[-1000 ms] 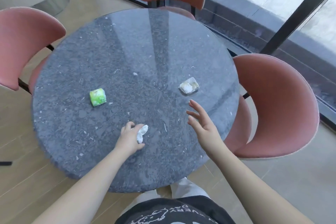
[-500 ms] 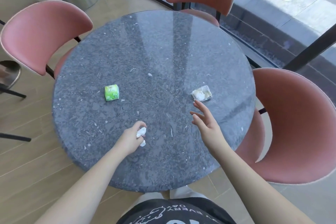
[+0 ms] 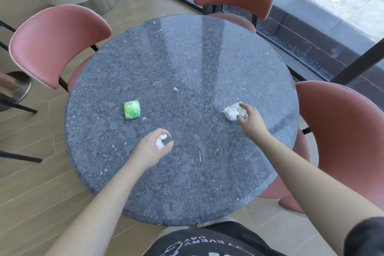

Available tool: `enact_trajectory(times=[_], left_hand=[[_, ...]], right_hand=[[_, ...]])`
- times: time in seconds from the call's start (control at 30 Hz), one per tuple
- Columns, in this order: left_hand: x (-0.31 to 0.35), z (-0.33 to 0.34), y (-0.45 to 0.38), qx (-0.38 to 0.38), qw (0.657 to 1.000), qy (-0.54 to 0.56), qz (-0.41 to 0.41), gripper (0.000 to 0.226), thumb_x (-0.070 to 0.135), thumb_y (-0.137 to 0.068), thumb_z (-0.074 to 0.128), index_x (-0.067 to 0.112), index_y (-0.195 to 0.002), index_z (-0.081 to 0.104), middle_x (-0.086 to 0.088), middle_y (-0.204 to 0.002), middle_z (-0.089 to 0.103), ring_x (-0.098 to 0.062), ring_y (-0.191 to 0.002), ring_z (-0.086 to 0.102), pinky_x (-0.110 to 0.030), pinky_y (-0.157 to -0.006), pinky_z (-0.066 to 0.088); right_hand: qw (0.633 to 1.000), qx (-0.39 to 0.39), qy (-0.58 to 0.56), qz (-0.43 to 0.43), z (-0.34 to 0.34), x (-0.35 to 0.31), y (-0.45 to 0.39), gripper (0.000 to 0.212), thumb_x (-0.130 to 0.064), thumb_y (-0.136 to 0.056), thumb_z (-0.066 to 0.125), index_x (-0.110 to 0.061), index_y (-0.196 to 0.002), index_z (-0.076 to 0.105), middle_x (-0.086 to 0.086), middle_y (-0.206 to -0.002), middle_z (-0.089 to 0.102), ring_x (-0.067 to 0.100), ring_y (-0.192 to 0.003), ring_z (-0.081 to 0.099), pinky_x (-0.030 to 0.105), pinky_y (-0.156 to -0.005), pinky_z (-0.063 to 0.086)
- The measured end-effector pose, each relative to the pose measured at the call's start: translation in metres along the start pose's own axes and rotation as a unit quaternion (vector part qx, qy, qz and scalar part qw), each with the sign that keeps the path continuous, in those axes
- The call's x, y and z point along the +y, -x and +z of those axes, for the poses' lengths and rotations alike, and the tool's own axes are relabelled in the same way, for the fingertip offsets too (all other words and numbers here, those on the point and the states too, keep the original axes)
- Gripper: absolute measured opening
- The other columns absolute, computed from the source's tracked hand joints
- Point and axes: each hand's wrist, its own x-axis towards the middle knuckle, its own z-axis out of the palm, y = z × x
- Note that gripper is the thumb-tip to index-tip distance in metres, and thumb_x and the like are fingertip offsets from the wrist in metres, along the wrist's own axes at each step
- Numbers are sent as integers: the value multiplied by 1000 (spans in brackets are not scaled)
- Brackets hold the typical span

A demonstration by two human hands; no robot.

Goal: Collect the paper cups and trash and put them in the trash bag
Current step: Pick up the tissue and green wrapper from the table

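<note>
Left hand (image 3: 152,148) curling round a white tissue wad (image 3: 160,143) at roughly 6 o'clock on the round tabletop (image 3: 187,58), fingers and thumb closing on it, wad mostly tucked in the palm, probably to keep it compact while the other hand works. Right hand (image 3: 250,120) reaching to 3 o'clock, fingertips and thumb bracketing a crumpled clear wrapper (image 3: 232,111) with something pale inside; touching it at top and near edge, looking like a pinch forming rather than a full grip, wrapper resting on the tabletop. Green packet (image 3: 132,109) lying flat at about 9 o'clock, well apart from both hands, untouched. Small white crumb (image 3: 175,88) sitting near centre. Working both hands at once likely to clear scattered bits in one pass. Three pink chairs (image 3: 56,45) ringing the tabletop at 10, 12 and 3 o'clock. Not seeing any trash bag or paper cups anywhere in view. Wrapper contents hard to make out; right fingertips partly hiding its near edge. Underside of left hand hidden, so extent of the wad unclear. Print on the green packet too small to read.
</note>
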Motion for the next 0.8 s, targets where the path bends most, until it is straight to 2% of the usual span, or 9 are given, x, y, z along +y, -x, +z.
enact_trajectory(times=[0.07,0.17,0.3,0.4,0.47,0.57,0.63,0.7,0.8], left_hand=[[7,-2,0,-9,999,19,29,22,39,-92,69,48,-102,52,14,-125,55,-9,-113,52,-27,-87,35],[18,0,-2,-34,997,26,62,31,34,-96,64,43,-123,50,16,-132,46,-2,-121,43,-22,-95,29],[33,4,-9,-56,996,52,54,43,18,-104,45,36,-142,46,5,-124,46,-7,-107,48,-21,-92,30],[37,4,-11,-59,995,50,66,50,10,-105,36,33,-148,43,-1,-121,46,-8,-111,46,-3,-85,29],[37,4,-12,-53,995,47,67,51,9,-105,34,33,-149,42,1,-117,46,-3,-104,47,3,-83,27],[38,5,-12,-45,996,49,58,51,8,-105,34,32,-149,42,10,-105,43,5,-92,47,-3,-81,31],[35,6,-9,-45,997,44,52,50,9,-105,35,30,-150,42,9,-103,43,2,-89,48,-11,-82,34],[33,7,-6,-45,997,36,44,49,11,-105,35,29,-150,43,5,-107,44,-9,-94,50,-17,-84,35],[29,5,-2,-39,998,28,40,48,9,-105,37,25,-149,45,3,-106,43,-12,-92,49,-14,-80,34]], right_hand=[[991,-31,116,-53,2,-1,-16,51,-13,-101,47,-20,-151,39,6,-157,34,32,-139,35,44,-110,35],[953,-73,271,-116,6,-4,-34,57,-10,-102,46,-25,-155,30,3,-162,26,32,-146,25,48,-114,28],[919,-95,355,-143,6,-3,-53,65,-8,-100,49,-25,-157,23,4,-164,22,28,-151,18,44,-118,19],[897,-113,403,-141,6,2,-61,70,-10,-99,54,-24,-158,19,6,-164,23,26,-152,19,44,-120,18],[888,-107,424,-140,7,6,-64,72,-14,-97,58,-26,-157,20,6,-159,32,28,-147,28,44,-118,21],[890,-96,430,-120,9,14,-64,70,-27,-95,64,-28,-154,27,8,-145,45,31,-137,39,44,-115,25],[898,-103,415,-105,9,16,-63,66,-35,-93,66,-28,-150,35,10,-138,49,32,-132,44,44,-112,29],[909,-102,393,-95,8,16,-61,57,-36,-92,67,-25,-143,44,11,-133,50,33,-129,45,43,-109,31],[930,-106,342,-85,11,11,-55,41,-34,-96,63,-14,-130,54,15,-126,51,35,-119,50,41,-96,40]])
